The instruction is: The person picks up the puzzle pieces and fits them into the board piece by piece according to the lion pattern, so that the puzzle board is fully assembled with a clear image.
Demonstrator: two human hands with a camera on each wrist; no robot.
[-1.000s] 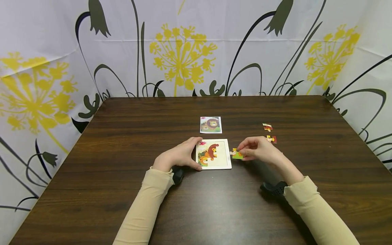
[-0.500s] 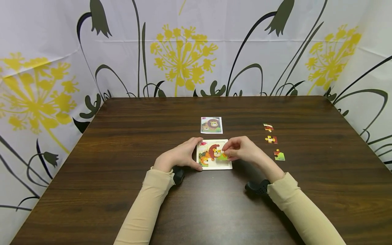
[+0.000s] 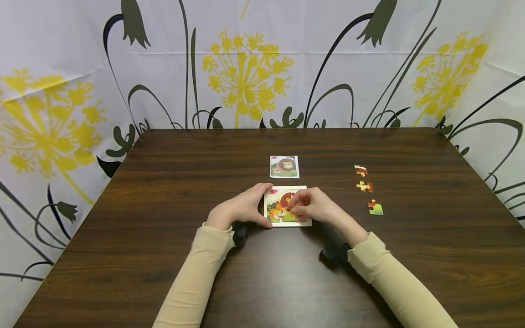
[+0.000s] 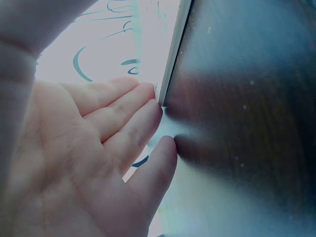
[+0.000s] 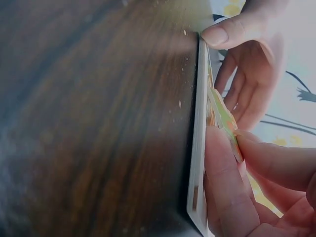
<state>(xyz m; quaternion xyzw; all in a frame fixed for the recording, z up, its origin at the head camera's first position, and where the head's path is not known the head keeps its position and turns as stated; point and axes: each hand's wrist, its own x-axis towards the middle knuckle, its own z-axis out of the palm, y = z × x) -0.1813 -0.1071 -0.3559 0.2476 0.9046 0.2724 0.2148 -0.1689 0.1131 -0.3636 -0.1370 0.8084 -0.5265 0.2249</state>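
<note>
A white-rimmed puzzle tray point(image 3: 292, 224) lies on the table, partly filled with a lion picture. My left hand point(image 3: 241, 210) holds its left side, thumb at the near corner and index finger at the far one. From the left wrist, the other fingers point(image 4: 131, 126) appear extended with their tips low at the table. My right hand point(image 3: 319, 207) is over the tray's right half, pinching a puzzle piece between thumb and finger. That puzzle piece point(image 5: 226, 116), green and orange, is tilted against the tray in the right wrist view; from the head it is partly hidden by my fingers.
Behind the tray lies a lion picture card point(image 3: 284, 166). To the right, three loose pieces sit in a rough column: a far piece point(image 3: 361, 170), a middle piece point(image 3: 364, 186) and a near green piece point(image 3: 375, 208). A flowered curtain point(image 3: 164, 59) hangs behind the table.
My right hand has carried the puzzle piece leftward from beside the tray to over it and lowered it. The near loose piece has come into sight. My left hand has stayed put.
</note>
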